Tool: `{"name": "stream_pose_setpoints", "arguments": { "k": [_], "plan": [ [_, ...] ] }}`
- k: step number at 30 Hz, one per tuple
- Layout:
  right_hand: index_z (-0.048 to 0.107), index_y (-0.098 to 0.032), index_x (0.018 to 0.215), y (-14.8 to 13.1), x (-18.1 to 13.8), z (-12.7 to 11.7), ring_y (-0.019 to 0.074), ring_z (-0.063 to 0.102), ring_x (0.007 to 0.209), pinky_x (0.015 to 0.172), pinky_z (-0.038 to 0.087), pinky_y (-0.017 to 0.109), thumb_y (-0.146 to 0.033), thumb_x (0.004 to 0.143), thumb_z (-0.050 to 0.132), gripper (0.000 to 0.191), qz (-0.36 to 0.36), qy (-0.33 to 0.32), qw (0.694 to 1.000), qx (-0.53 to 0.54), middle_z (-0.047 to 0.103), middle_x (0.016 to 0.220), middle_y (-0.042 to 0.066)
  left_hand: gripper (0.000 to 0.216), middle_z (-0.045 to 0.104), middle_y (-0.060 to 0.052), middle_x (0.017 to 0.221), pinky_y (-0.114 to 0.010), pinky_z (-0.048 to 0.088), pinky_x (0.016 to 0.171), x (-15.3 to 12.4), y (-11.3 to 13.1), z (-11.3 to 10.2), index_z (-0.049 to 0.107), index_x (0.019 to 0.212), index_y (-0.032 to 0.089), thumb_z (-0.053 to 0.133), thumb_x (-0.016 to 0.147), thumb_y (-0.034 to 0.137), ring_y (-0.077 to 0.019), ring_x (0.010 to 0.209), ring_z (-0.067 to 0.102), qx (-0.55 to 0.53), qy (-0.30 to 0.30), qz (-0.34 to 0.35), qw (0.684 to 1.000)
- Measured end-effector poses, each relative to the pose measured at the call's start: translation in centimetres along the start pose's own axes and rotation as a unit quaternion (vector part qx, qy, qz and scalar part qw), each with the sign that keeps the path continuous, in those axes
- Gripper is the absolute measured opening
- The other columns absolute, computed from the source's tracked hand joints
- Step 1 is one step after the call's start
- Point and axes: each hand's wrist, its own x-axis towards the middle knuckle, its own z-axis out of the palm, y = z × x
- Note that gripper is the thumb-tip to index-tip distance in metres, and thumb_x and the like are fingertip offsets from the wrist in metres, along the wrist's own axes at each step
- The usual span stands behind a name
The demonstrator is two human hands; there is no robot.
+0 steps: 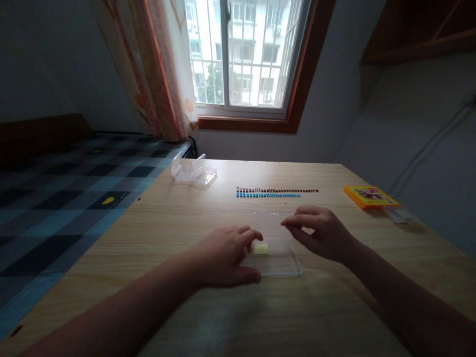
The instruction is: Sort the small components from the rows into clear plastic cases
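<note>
A clear plastic case (278, 263) lies open on the wooden table (208, 218) in front of me, its lid (271, 225) raised toward the window. A small pale yellow block (261, 249) sits inside it at the left. My left hand (223, 255) rests against the case's left edge, fingertips by the yellow block and thumb along the near side. My right hand (320, 233) holds the lid's right edge with pinched fingers.
Two rows of small dark and blue pieces (273, 192) lie beyond the case. Two more open clear cases (191, 171) stand at the far left. A yellow box (370, 197) lies at the right beside another clear piece (399, 214). A checked bed (55, 198) borders the table's left.
</note>
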Motion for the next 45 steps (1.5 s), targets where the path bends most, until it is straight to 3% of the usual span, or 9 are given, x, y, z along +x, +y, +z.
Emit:
{"name": "stream_pose_setpoints", "arguments": {
  "k": [3,7,13,21,27,33,39,42,45],
  "plan": [
    [0.077,-0.019,0.098,3.1,-0.2,0.2,0.0148,0.056,0.064,0.058,0.044,0.028,-0.024,0.094,0.058,0.020,0.094,0.092,0.991,-0.027,0.068,0.077,0.004,0.063,0.071,-0.006,0.104,-0.034,0.051,0.075,0.0,0.1,-0.1,0.059,0.129,0.022,0.078,0.078,0.052,-0.0267,0.091,0.068,-0.001,-0.003,-0.006,1.000],
    [0.077,-0.017,0.101,7.4,-0.7,0.8,0.0179,0.059,0.069,0.061,0.047,0.031,-0.032,0.094,0.056,0.027,0.194,0.139,0.970,-0.041,0.072,0.089,0.008,0.064,0.070,-0.006,0.104,-0.034,0.051,0.076,0.0,0.0,0.0,0.058,0.130,0.022,0.078,0.077,0.051,-0.0264,0.091,0.067,-0.002,-0.001,-0.005,1.000],
    [0.076,-0.018,0.113,9.7,-0.9,2.1,0.0188,0.060,0.073,0.070,0.050,0.033,-0.031,0.091,0.056,0.032,0.232,0.086,0.966,-0.073,0.071,0.090,0.007,0.062,0.070,-0.006,0.103,-0.033,0.050,0.073,-0.1,-0.2,0.1,0.058,0.129,0.022,0.076,0.078,0.053,-0.0251,0.087,0.068,-0.001,0.003,0.000,1.000],
    [0.074,-0.023,0.123,8.6,0.0,3.5,0.0238,0.061,0.106,0.088,0.048,0.034,-0.030,0.095,0.058,0.033,0.226,-0.014,0.967,-0.121,0.067,0.114,0.010,0.067,0.070,-0.006,0.102,-0.033,0.051,0.075,0.0,-0.3,0.1,0.056,0.132,0.021,0.076,0.079,0.055,-0.0253,0.089,0.066,-0.009,0.003,0.003,1.000],
    [0.078,-0.022,0.103,8.4,0.2,3.3,0.0218,0.062,0.101,0.089,0.047,0.033,-0.025,0.095,0.059,0.021,0.217,-0.026,0.970,-0.104,0.069,0.106,0.008,0.065,0.069,-0.006,0.097,-0.032,0.050,0.070,-0.2,-0.6,0.0,0.051,0.139,0.020,0.066,0.086,0.054,-0.0222,0.081,0.065,-0.028,0.014,0.009,0.999],
    [0.078,-0.020,0.085,8.1,-0.2,2.6,0.0200,0.064,0.088,0.085,0.049,0.033,-0.022,0.092,0.061,0.018,0.210,0.001,0.976,-0.057,0.071,0.092,0.006,0.049,0.066,-0.003,0.092,-0.029,0.047,0.064,-0.5,-1.0,0.3,0.047,0.139,0.022,0.054,0.095,0.041,-0.0171,0.070,0.061,-0.053,0.067,-0.001,0.996],
    [0.076,-0.018,0.092,6.1,0.4,0.6,0.0208,0.061,0.081,0.075,0.049,0.034,-0.035,0.095,0.059,0.025,0.216,0.115,0.970,-0.008,0.070,0.089,0.008,0.025,0.064,-0.001,0.084,-0.026,0.046,0.057,-0.3,-0.8,0.2,0.060,0.116,0.019,0.056,0.096,0.033,-0.0112,0.058,0.055,-0.027,0.205,0.043,0.978],
    [0.076,-0.018,0.093,3.0,1.0,0.1,0.0173,0.057,0.072,0.062,0.046,0.029,-0.048,0.090,0.067,0.032,0.244,0.166,0.946,0.131,0.067,0.083,0.006,0.009,0.065,-0.002,0.084,-0.025,0.047,0.057,-0.3,-0.1,-0.2,0.064,0.102,0.020,0.057,0.097,0.025,-0.0104,0.059,0.056,0.025,0.284,0.081,0.955],
    [0.076,-0.018,0.094,-0.7,1.5,0.1,0.0092,0.038,0.052,0.046,0.029,0.023,-0.050,0.078,0.079,0.035,0.332,0.142,0.855,0.372,0.055,0.064,-0.002,0.006,0.066,-0.002,0.086,-0.022,0.049,0.058,-0.5,0.8,-0.3,0.064,0.097,0.022,0.060,0.097,0.018,-0.0101,0.064,0.060,0.063,0.340,0.111,0.932]
  ]
}}
